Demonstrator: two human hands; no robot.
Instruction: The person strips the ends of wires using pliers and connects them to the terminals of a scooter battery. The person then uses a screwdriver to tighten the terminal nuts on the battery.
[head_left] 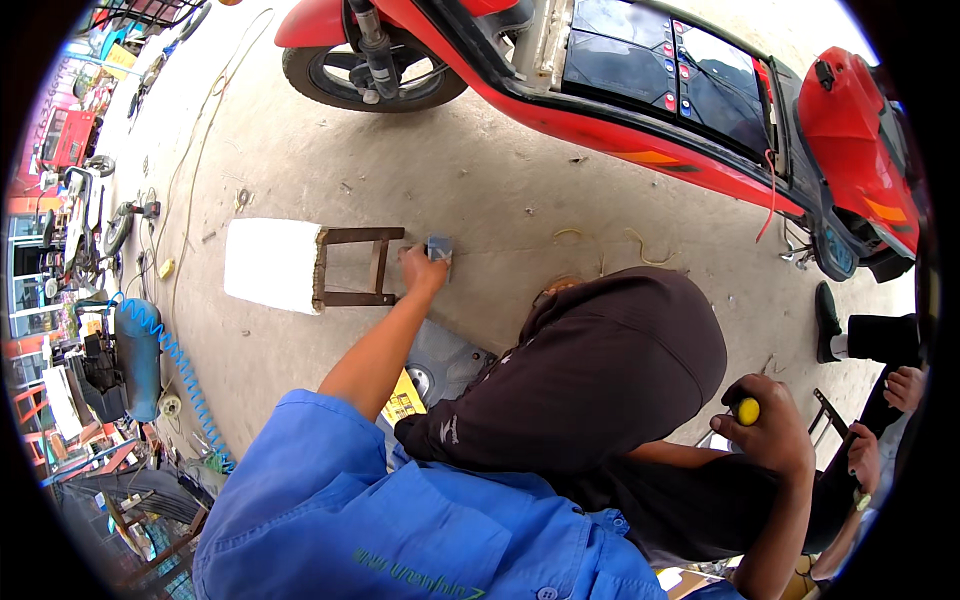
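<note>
My left hand [425, 268] reaches out over the concrete floor, its fingers closed on a small grey-blue box-like piece [439, 245]. Just left of that hand lies a stool on its side, with a white seat [272, 265] and dark wooden legs [378, 266]. At the right, my right hand [775, 428] is wrapped round a tool handle with a round yellow end [747, 411]; the rest of the tool is hidden by the hand and cannot be made out. My bent knee [650, 340] in dark trousers rises between the two hands.
A red electric scooter [600, 130] with its black batteries [640, 65] exposed stands ahead. Thin yellow wires [645, 250] lie on the floor. A grey case [450, 360] and yellow box [403, 398] sit under my left arm. A blue tank [137, 360] and coiled hose [185, 380] are left; another person's hands [863, 458] are right.
</note>
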